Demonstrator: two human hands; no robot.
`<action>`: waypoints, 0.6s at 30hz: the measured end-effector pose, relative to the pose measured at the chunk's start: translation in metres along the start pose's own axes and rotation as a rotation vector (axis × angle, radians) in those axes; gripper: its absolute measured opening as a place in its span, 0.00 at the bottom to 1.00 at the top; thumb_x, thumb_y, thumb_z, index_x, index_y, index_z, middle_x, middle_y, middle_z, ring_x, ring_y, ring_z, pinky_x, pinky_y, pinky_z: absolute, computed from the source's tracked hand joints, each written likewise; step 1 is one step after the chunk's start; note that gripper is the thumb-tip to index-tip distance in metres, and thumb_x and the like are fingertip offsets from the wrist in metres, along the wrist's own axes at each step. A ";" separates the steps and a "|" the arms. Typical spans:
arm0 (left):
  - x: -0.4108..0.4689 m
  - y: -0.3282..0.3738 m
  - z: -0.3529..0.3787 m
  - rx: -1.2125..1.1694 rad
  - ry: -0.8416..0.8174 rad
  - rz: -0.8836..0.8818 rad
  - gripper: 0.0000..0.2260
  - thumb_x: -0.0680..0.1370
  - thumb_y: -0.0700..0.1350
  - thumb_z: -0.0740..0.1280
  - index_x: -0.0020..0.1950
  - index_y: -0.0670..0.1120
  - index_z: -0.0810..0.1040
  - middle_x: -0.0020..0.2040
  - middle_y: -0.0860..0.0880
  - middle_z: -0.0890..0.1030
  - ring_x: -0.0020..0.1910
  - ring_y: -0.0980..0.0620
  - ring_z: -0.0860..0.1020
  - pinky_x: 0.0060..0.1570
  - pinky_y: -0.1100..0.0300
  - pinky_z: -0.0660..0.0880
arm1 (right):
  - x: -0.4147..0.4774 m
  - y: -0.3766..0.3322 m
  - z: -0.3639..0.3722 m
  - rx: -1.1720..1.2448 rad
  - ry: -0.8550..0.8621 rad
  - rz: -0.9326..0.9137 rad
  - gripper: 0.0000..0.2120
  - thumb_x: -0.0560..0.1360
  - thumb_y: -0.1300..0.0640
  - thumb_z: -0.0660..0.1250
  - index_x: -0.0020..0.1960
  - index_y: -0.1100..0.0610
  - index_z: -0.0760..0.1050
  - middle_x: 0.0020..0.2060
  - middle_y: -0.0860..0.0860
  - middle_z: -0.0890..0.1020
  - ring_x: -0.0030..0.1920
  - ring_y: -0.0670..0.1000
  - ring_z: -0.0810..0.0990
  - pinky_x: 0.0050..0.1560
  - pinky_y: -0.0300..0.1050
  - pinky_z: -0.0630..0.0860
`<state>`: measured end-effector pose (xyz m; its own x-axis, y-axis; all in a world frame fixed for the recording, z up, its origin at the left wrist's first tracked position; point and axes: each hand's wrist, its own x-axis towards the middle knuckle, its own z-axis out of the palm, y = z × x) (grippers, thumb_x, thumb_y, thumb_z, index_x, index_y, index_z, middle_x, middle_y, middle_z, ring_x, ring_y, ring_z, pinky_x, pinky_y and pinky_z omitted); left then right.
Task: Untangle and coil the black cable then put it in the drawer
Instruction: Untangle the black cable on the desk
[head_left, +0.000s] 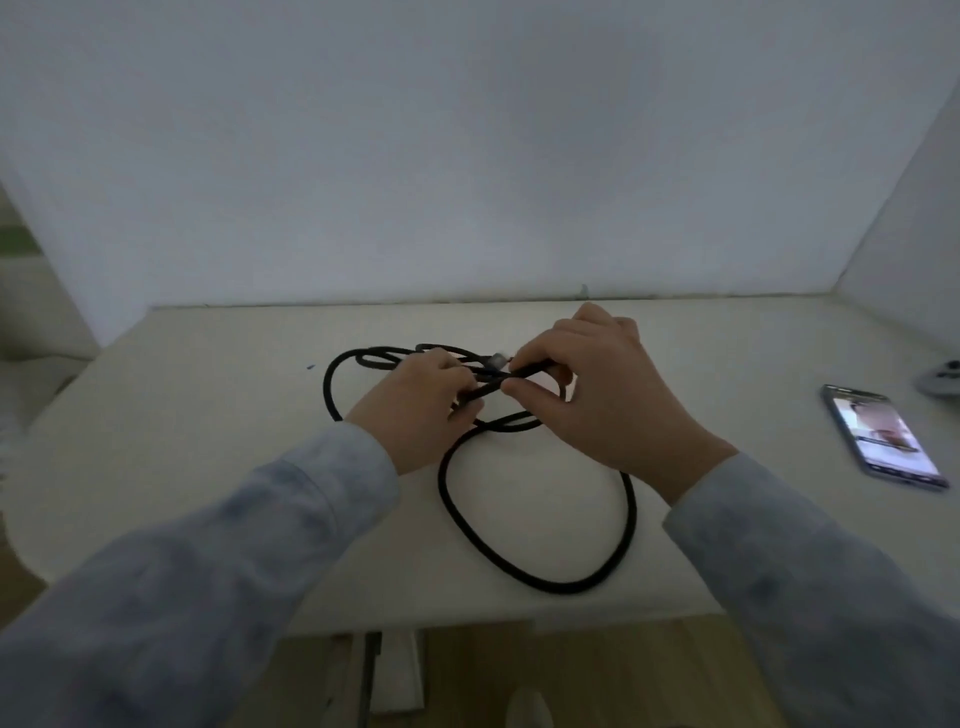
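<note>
One black cable (540, 577) lies on the pale tabletop (208, 467), with two hands working it, one smartphone (883, 436) and one small grey object (940, 379) that is too blurred to name. No container shows in this view.

The left hand (415, 405) and right hand (597, 389) meet over the tangled part of the cable. The right hand's fingers (524, 358) pinch a straight run of the cable between thumb and forefinger, close to a pale connector end just beyond them. The left hand's fingers (457, 384) are curled around the strands at the crossing.

From the fingers, one large loop runs toward the person and rests flat on the tabletop; narrower loops lie to the left of the left hand. The smartphone, screen lit, lies well to the right of the right hand, the grey object beyond it.
</note>
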<state>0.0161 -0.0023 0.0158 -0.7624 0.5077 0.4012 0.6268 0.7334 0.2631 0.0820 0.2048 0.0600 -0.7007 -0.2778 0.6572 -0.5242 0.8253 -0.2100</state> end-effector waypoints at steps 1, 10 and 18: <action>-0.002 0.000 -0.002 0.004 0.023 0.014 0.06 0.77 0.46 0.70 0.49 0.45 0.84 0.54 0.44 0.81 0.53 0.41 0.79 0.55 0.45 0.77 | -0.003 -0.003 -0.006 0.028 -0.019 0.009 0.12 0.74 0.40 0.67 0.47 0.47 0.83 0.31 0.38 0.70 0.41 0.45 0.70 0.53 0.50 0.67; -0.012 0.011 -0.039 -0.085 0.053 -0.115 0.06 0.81 0.48 0.65 0.48 0.51 0.80 0.40 0.54 0.82 0.41 0.48 0.81 0.42 0.54 0.77 | -0.010 -0.005 -0.027 0.047 -0.069 0.104 0.08 0.80 0.47 0.69 0.50 0.50 0.82 0.40 0.44 0.76 0.36 0.38 0.73 0.42 0.35 0.66; -0.024 0.023 -0.092 -0.343 0.255 -0.337 0.09 0.81 0.45 0.62 0.48 0.53 0.82 0.30 0.54 0.75 0.24 0.63 0.73 0.27 0.72 0.65 | -0.003 -0.006 -0.030 -0.150 -0.269 0.355 0.15 0.86 0.49 0.55 0.59 0.57 0.75 0.45 0.53 0.80 0.48 0.59 0.78 0.47 0.50 0.72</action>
<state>0.0633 -0.0387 0.0931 -0.8940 0.1129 0.4337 0.4032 0.6252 0.6683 0.1021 0.2154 0.0806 -0.9350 -0.0671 0.3481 -0.1679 0.9486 -0.2681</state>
